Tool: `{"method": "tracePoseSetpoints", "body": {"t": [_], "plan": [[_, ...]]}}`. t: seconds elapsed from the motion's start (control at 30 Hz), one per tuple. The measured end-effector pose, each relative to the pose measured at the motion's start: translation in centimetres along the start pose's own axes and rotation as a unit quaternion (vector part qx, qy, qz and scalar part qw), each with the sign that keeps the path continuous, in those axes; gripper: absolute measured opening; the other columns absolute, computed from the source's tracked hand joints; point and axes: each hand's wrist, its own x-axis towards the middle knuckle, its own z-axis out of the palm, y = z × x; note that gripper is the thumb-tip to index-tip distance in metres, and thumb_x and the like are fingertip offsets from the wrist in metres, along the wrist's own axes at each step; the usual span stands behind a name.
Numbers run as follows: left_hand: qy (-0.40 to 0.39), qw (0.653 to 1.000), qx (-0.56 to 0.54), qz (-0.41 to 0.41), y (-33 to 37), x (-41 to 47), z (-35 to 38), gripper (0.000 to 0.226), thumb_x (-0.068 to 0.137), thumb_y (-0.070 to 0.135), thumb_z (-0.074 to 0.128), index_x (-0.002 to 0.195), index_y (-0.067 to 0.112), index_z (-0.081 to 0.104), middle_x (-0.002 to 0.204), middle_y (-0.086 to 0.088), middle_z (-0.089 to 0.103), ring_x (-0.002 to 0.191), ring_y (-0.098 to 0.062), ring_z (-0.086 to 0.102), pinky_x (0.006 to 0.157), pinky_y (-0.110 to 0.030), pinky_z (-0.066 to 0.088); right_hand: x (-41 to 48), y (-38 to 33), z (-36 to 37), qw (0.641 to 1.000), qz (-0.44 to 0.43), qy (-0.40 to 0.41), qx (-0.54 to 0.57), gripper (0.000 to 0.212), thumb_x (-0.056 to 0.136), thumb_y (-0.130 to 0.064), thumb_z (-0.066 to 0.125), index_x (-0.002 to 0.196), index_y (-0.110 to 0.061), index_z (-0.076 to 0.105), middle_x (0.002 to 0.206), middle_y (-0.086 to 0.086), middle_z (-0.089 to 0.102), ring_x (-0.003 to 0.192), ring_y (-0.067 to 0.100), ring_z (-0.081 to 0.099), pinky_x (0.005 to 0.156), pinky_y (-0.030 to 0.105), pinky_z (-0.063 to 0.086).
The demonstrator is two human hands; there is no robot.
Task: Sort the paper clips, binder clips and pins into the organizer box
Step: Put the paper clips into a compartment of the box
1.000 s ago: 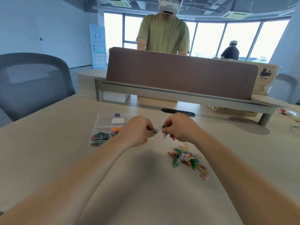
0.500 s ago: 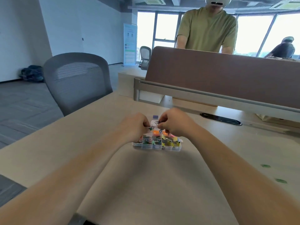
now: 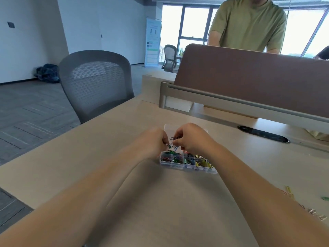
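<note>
left hand [image 3: 153, 142] and right hand [image 3: 191, 138] both pinching tangled paper clips [image 3: 171, 142], fingers curled, above organizer box [image 3: 188, 166]

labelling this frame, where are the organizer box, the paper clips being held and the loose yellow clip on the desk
organizer box [image 3: 168, 127], head view, bare far left corner
held paper clips [image 3: 172, 142], head view, middle of the bunch
loose yellow clip [image 3: 288, 190], head view, its middle

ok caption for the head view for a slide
Left hand and right hand pinch paper clips over the organizer box.
</note>
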Motion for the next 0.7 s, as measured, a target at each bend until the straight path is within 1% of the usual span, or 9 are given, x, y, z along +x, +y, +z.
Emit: {"method": "tracePoseSetpoints", "body": {"t": [0.07, 0.17, 0.2, 0.23, 0.27, 0.33, 0.47, 0.7], "plan": [[0.003, 1.0, 0.01, 0.002, -0.2, 0.3, 0.3, 0.015, 0.087, 0.017, 0.066, 0.1, 0.016, 0.073, 0.061, 0.01, 0.051, 0.069, -0.017, 0.054, 0.065, -0.024, 0.041, 0.1, 0.0, 0.2, 1.0, -0.002, -0.002, -0.001, 0.017, 0.09, -0.024, 0.069, 0.099, -0.011, 0.075, 0.076, 0.006, 0.07, 0.07, 0.022, 0.068, 0.07, 0.035, 0.057], [-0.003, 1.0, 0.012, -0.002, -0.3, 0.5, 0.6, 0.014, 0.086, 0.017, 0.066, 0.097, 0.016, 0.073, 0.064, 0.008, 0.055, 0.066, -0.015, 0.052, 0.062, -0.023, 0.037, 0.2, 0.1, 0.4, 1.0, -0.002, -0.004, -0.001, 0.017, 0.09, -0.023, 0.069, 0.1, -0.011, 0.075, 0.08, 0.006, 0.071, 0.072, 0.021, 0.068, 0.075, 0.037, 0.059], [-0.005, 1.0, 0.014, -0.002, -0.3, 0.5, 0.6, 0.014, 0.086, 0.017, 0.066, 0.098, 0.016, 0.074, 0.069, 0.005, 0.061, 0.066, -0.015, 0.053, 0.062, -0.023, 0.037, 0.3, 0.1, 0.5, 1.0, -0.002, -0.006, -0.002, 0.017, 0.09, -0.023, 0.069, 0.1, -0.011, 0.075, 0.081, 0.007, 0.072, 0.072, 0.021, 0.068, 0.076, 0.038, 0.059], [-0.004, 1.0, 0.015, 0.0, -0.3, 0.6, 0.7, 0.017, 0.085, 0.016, 0.065, 0.099, 0.016, 0.074, 0.08, 0.0, 0.067, 0.07, -0.016, 0.054, 0.064, -0.024, 0.038, 0.3, 0.1, 0.7, 1.0, -0.003, -0.007, -0.004, 0.017, 0.09, -0.024, 0.069, 0.1, -0.011, 0.075, 0.081, 0.007, 0.072, 0.072, 0.022, 0.068, 0.077, 0.039, 0.059], [0.0, 1.0, 0.017, 0.002, -0.4, 0.6, 0.8, 0.019, 0.084, 0.015, 0.065, 0.101, 0.016, 0.074, 0.09, -0.003, 0.069, 0.075, -0.017, 0.055, 0.065, -0.024, 0.039, 0.3, 0.2, 0.8, 1.0, -0.004, -0.009, -0.005, 0.017, 0.09, -0.024, 0.069, 0.1, -0.011, 0.076, 0.081, 0.007, 0.072, 0.072, 0.022, 0.069, 0.077, 0.039, 0.06], [0.003, 1.0, 0.02, 0.002, -0.4, 0.6, 0.9, 0.022, 0.084, 0.013, 0.062, 0.102, 0.017, 0.074, 0.099, -0.005, 0.07, 0.082, -0.019, 0.058, 0.067, -0.024, 0.041, 0.3, 0.3, 0.9, 1.0, -0.005, -0.011, -0.007, 0.016, 0.089, -0.023, 0.07, 0.099, -0.012, 0.077, 0.081, 0.006, 0.072, 0.071, 0.021, 0.069, 0.075, 0.038, 0.06], [0.008, 1.0, 0.018, 0.006, -0.6, 0.5, 1.0, 0.023, 0.084, 0.013, 0.061, 0.101, 0.021, 0.073, 0.104, -0.003, 0.07, 0.092, -0.021, 0.062, 0.073, -0.025, 0.046, 0.1, 0.4, 1.1, 1.0, -0.006, -0.015, -0.02, 0.018, 0.088, -0.022, 0.07, 0.103, -0.014, 0.076, 0.088, 0.005, 0.073, 0.074, 0.02, 0.068, 0.072, 0.029, 0.054], [0.029, 0.999, 0.015, 0.021, -0.7, 0.2, 1.2, 0.02, 0.088, 0.012, 0.058, 0.1, 0.019, 0.072, 0.105, -0.002, 0.069, 0.094, -0.02, 0.062, 0.075, -0.026, 0.047, 0.0, 0.3, 1.2, 0.999, -0.018, -0.025, -0.04, 0.023, 0.087, -0.02, 0.072, 0.11, -0.015, 0.073, 0.098, 0.005, 0.073, 0.081, 0.023, 0.067, 0.074, 0.028, 0.052]]}}
